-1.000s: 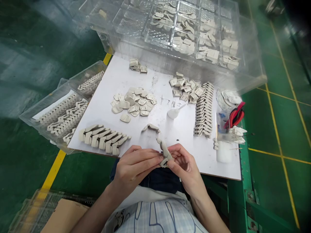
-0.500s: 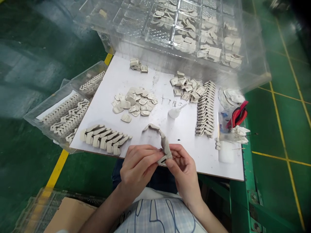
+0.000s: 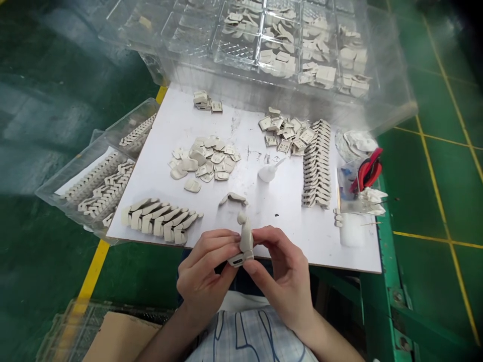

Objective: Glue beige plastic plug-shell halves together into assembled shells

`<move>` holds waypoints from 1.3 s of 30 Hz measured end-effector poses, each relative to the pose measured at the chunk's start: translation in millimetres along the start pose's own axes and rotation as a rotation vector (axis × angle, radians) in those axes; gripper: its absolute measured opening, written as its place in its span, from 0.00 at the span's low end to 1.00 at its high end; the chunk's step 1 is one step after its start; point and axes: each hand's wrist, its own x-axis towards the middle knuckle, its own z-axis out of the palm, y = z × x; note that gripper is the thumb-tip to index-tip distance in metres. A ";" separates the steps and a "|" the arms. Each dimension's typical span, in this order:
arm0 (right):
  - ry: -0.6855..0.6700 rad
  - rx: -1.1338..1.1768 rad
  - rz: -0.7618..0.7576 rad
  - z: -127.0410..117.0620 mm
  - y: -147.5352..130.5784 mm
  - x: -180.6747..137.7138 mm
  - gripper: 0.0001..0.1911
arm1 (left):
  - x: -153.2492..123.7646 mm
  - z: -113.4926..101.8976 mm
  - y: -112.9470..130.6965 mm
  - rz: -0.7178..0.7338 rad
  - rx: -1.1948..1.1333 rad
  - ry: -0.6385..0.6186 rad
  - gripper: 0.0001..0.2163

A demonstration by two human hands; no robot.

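Observation:
Both hands meet at the front edge of the white board (image 3: 287,236). My left hand (image 3: 206,266) pinches the lower left end of a bent, beige jointed plastic piece (image 3: 246,237), which has a dark slot at its base. From the other side, the thumb and fingers of my right hand (image 3: 285,269) close on the same piece. Just beyond it, a similar jointed piece (image 3: 237,197) lies on the board. To the left stands a row of folded beige pieces (image 3: 162,218). A loose pile of small rounded covers (image 3: 206,158) sits farther back.
A stacked column of pieces (image 3: 317,166) and a pile of square parts (image 3: 287,133) are at the right. Nearby stand a white dropper bottle (image 3: 267,173) and red-handled pliers (image 3: 367,173). Clear compartment trays (image 3: 241,58) span the back; another tray (image 3: 49,186) is left.
Both hands have shifted slightly left and down in the view with the held piece. It now shows apart from the piece lying behind, which it overlapped earlier.

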 end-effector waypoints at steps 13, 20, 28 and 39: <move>-0.163 0.174 0.009 -26.9 19.0 10.0 0.15 | 9.4 -9.3 15.3 -0.344 -0.067 -0.173 0.16; -0.231 0.053 -0.089 -32.5 24.9 9.7 0.19 | 18.2 -4.4 21.5 -0.272 -0.011 -0.174 0.05; -0.180 -0.055 -0.089 -40.9 9.6 3.9 0.21 | 23.3 -9.9 24.3 -0.035 0.313 -0.198 0.06; -0.064 -0.539 -0.342 -25.7 15.9 16.8 0.13 | -4.7 -27.2 15.7 -0.026 0.414 -0.091 0.09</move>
